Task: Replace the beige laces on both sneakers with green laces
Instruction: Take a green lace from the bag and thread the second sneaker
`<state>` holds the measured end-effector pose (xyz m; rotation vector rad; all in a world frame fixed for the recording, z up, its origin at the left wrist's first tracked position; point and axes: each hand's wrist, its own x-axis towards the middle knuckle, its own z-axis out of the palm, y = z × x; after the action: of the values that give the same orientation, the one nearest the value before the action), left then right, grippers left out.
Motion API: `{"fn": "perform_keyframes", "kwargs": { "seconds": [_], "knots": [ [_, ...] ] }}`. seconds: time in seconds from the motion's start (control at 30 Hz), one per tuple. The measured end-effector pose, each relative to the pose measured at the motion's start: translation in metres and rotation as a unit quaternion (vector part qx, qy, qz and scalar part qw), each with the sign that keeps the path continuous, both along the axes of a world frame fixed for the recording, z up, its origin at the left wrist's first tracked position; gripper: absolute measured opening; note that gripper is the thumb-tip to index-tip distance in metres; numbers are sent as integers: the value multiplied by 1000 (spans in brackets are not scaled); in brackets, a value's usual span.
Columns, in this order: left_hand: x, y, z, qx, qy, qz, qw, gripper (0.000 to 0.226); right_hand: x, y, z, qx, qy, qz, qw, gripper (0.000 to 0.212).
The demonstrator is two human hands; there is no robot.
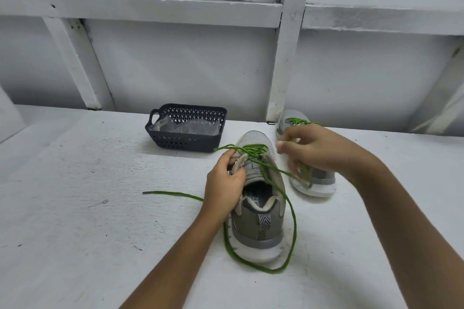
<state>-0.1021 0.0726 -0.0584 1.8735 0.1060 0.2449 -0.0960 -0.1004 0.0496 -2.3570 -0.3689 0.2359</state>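
As R fingers (291,163) grip green lace (278,170), sneaker (258,229) beside

The near sneaker (258,231) is grey with a white sole, beige collar lining and a black-and-white chevron heel tab (264,224). The green lace (292,218) is bright. The far sneaker (319,183) is grey over white. The basket (185,143) is dark blue-grey with a diamond lattice. The bench (88,195) is white with dark specks.

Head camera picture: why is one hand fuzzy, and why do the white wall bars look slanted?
Head view: the right hand is motion-blurred at the fingertips, the left hand sharper; head view again, the wide-angle lens tilts the wall bars; the light is soft, shadows faint.
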Motion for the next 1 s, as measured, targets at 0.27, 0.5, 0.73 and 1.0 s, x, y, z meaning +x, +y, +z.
{"fn": "perform_keyframes", "kwargs": {
  "seconds": [0.27,0.5,0.73,1.0],
  "knots": [
    [1,0,0,-7,6,-6,1000,46,29,58,-39,-294,-153,-12,943,34],
    [2,0,-2,-16,6,-8,1000,52,29,46,-47,-137,-163,-2,977,14],
    [0,0,-2,-8,-4,2,1000,50,1,16,-36,130,-49,72,988,30],
    [0,-1,0,-1,-6,0,1000,37,-17,5,-28,164,27,140,976,16]
  ]
}}
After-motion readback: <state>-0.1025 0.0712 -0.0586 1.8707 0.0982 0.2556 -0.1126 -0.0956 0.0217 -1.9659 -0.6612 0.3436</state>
